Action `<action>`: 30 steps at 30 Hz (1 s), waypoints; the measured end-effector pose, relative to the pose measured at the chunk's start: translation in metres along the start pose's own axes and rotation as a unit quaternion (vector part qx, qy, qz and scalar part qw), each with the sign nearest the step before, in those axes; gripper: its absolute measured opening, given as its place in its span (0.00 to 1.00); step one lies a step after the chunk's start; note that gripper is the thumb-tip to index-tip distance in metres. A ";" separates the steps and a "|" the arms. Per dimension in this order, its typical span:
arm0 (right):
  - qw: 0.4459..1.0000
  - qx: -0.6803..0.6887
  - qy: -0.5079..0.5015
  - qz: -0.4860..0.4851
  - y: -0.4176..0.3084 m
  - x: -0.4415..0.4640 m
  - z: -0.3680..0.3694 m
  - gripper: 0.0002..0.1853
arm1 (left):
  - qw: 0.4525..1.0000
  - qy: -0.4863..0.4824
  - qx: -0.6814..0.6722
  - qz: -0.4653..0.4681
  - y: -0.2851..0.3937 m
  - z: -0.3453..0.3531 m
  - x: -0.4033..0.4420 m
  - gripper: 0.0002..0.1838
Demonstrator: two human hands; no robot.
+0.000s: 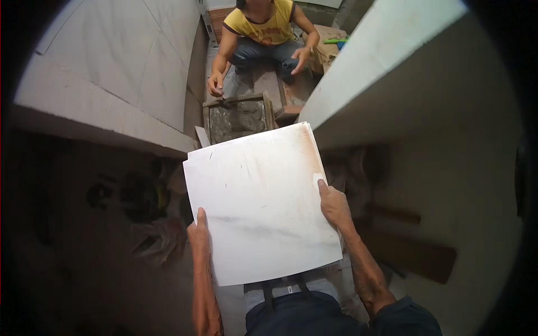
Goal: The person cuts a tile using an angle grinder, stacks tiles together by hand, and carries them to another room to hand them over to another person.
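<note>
Large white tiles with faint grey veining lie flat in front of my body, and a doubled edge at the top shows more than one layer. Brownish dust smears their right side. My left hand grips the left edge, thumb on top. On the opposite edge my right hand is closed, its thumb pressed on the face. The fingers of both hands are hidden underneath. Just beyond the tiles, a wooden-framed box holds wet grey mortar.
A person in a yellow shirt squats beyond the box, one hand holding a small dark tool at the mortar. A tiled wall flanks the left, a pale wall edge the right. Wooden boards and a bucket-like object lie below.
</note>
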State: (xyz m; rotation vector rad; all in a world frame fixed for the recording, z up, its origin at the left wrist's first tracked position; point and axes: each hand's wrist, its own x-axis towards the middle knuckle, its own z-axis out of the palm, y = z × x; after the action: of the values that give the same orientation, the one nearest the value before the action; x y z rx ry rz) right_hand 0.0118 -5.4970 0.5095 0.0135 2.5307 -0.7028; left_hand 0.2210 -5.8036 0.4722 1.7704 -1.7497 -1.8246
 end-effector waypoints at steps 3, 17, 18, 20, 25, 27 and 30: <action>1.000 -0.001 -0.019 -0.001 -0.021 0.007 -0.007 0.37 | 0.999 0.007 -0.025 0.031 0.003 -0.002 0.007 0.33; 0.999 -0.024 -0.016 0.017 -0.110 0.208 0.009 0.41 | 0.998 -0.017 0.062 -0.007 0.170 0.059 0.183 0.38; 0.999 -0.018 -0.019 0.026 -0.121 0.216 0.002 0.41 | 0.997 -0.015 0.074 -0.006 0.180 0.064 0.192 0.38; 0.999 -0.006 -0.034 0.006 -0.123 0.227 0.004 0.42 | 0.996 -0.017 0.083 -0.002 0.188 0.072 0.203 0.39; 0.998 0.021 -0.029 0.046 -0.129 0.259 0.009 0.42 | 0.996 -0.055 0.069 -0.023 0.211 0.086 0.225 0.41; 0.999 0.017 -0.030 0.027 -0.123 0.274 0.018 0.42 | 0.995 -0.057 0.078 -0.014 0.204 0.090 0.242 0.41; 1.000 0.015 -0.015 0.011 -0.119 0.306 0.025 0.41 | 0.991 -0.061 0.121 0.003 0.205 0.103 0.277 0.42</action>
State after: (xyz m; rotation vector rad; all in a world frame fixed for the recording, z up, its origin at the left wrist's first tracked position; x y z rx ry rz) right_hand -0.2596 -5.6495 0.4018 0.0407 2.4882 -0.7269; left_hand -0.0729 -6.0006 0.4061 1.7610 -2.1007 -1.8196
